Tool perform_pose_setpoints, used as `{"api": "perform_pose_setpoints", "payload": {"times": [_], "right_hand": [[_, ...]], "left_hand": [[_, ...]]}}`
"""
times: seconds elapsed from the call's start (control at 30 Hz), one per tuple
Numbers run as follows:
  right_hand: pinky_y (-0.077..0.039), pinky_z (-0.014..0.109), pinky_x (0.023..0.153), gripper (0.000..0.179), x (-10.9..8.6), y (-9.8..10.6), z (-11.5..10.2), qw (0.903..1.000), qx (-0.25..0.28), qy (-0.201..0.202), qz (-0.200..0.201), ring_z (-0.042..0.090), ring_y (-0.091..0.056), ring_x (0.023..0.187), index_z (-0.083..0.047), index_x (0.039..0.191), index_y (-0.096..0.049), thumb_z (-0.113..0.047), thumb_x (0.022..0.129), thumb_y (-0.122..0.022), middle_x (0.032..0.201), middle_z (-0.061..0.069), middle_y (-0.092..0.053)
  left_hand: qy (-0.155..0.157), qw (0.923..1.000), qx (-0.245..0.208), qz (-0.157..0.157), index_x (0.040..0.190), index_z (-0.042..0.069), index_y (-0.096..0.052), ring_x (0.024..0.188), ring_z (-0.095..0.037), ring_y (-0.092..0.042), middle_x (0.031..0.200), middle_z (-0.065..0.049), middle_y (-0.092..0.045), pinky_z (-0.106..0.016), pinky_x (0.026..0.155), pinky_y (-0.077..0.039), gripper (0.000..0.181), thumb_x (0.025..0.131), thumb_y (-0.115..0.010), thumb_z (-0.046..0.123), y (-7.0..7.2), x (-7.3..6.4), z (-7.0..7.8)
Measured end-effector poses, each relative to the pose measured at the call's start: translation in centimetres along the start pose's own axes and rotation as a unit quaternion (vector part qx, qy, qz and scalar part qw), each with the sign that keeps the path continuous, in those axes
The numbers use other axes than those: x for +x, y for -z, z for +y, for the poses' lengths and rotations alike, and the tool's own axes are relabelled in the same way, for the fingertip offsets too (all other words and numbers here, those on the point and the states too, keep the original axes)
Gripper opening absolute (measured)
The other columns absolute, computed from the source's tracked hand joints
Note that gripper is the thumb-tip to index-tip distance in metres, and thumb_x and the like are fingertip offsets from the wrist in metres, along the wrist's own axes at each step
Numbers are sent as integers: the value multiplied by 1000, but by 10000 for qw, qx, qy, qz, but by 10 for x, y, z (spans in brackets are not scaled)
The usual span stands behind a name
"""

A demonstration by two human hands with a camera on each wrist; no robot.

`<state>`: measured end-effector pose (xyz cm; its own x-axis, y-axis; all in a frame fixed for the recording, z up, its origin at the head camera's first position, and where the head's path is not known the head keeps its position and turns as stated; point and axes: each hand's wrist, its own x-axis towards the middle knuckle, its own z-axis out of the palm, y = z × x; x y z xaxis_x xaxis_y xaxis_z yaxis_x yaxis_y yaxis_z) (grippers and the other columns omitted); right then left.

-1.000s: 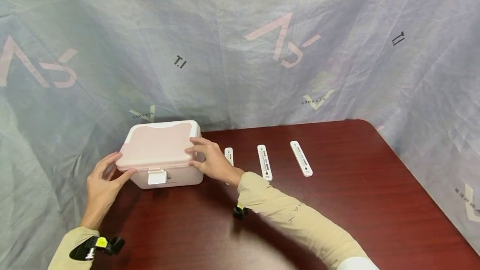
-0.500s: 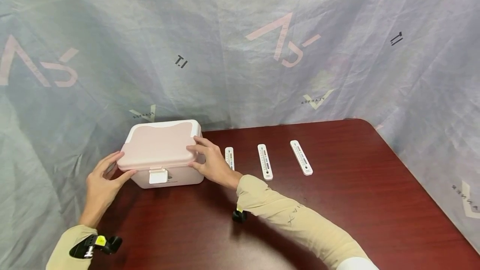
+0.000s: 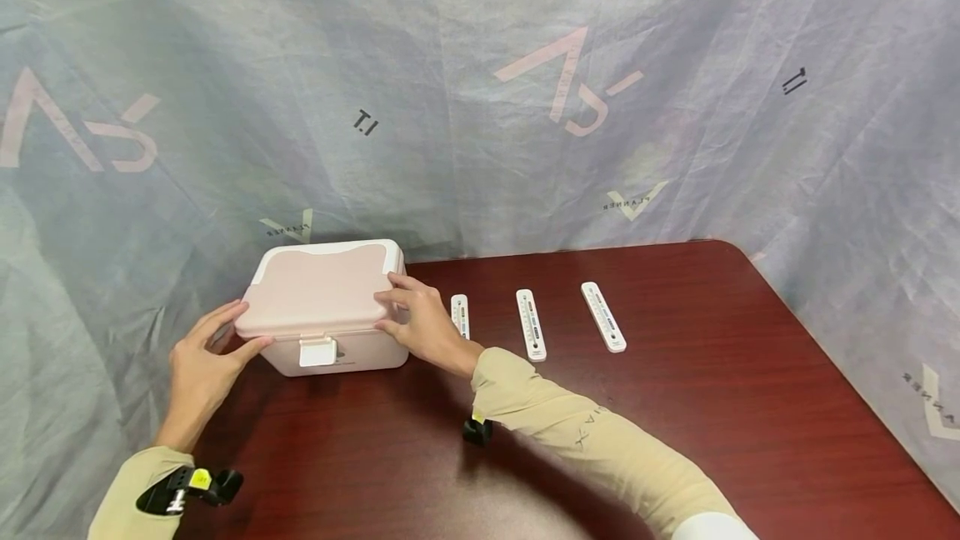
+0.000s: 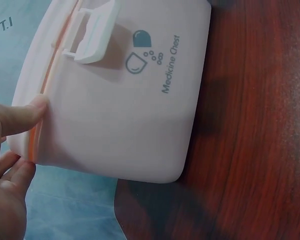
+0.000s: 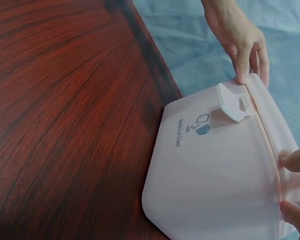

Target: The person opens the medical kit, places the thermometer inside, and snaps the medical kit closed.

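1. Head: one medicine chest (image 3: 322, 308) sits on the bench (image 3: 675, 407) between the left hand (image 3: 202, 365) and right hand (image 3: 426, 323), long axis running hand to hand; both touch it, neither nearer. Left fingers pinch one lid (image 3: 318, 282) corner; right fingers, parted, grip the opposite end. Three thermometers (image 3: 531, 325) lie right of the right fingers.
2. Left wrist: one latch (image 4: 101, 35) juts out beyond the thumb.
3. Right wrist: two right fingertips press the lid's edge; the others are mostly cut off.
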<state>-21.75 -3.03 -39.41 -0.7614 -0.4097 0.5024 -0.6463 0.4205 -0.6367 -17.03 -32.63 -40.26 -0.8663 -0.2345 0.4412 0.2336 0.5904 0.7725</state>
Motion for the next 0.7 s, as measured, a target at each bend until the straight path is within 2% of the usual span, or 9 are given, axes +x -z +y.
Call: {"api": "perform_pose_setpoints", "payload": {"times": [0.17,0.3,0.43,0.53,0.7], "right_hand": [[-42,24,97,35,1,1,-2,9999,30,-128,9,29,-53,119,-2,110,-70,-10,77,-79,131,20,-53],[-43,25,97,35,2,3,-3,10000,-9,-72,-13,29,-53,119,-2,110,-70,-10,77,-79,130,21,-54],[-40,27,101,38,4,6,-4,9999,-95,19,-73,27,-50,123,-2,110,-70,-10,75,-81,128,21,-56],[-42,24,98,40,6,8,-5,9999,-64,-41,-113,28,-52,121,-2,111,-70,-11,73,-82,128,20,-56],[-44,15,91,41,8,10,-7,9998,73,-141,-126,31,-55,116,-1,110,-70,-9,72,-83,129,20,-54]], "left_hand": [[-44,10000,-24,22,120,4,-66,109,1,-53,124,-12,-60,-12,91,-41,61,63,-85,-6,1,3,3],[24,10000,-46,42,120,2,-66,108,2,-54,124,-14,-60,-13,91,-42,62,62,-84,-10,2,4,6],[43,9999,-89,29,118,-2,-65,108,0,-54,123,-18,-59,-13,92,-42,60,62,-82,-12,3,4,16],[50,9999,-95,4,118,-3,-64,108,-1,-54,123,-19,-59,-14,92,-41,59,63,-81,-12,4,4,23],[140,9999,-54,-24,120,-3,-63,109,0,-53,124,-16,-58,-13,92,-41,57,66,-81,-10,5,7,16]]}}
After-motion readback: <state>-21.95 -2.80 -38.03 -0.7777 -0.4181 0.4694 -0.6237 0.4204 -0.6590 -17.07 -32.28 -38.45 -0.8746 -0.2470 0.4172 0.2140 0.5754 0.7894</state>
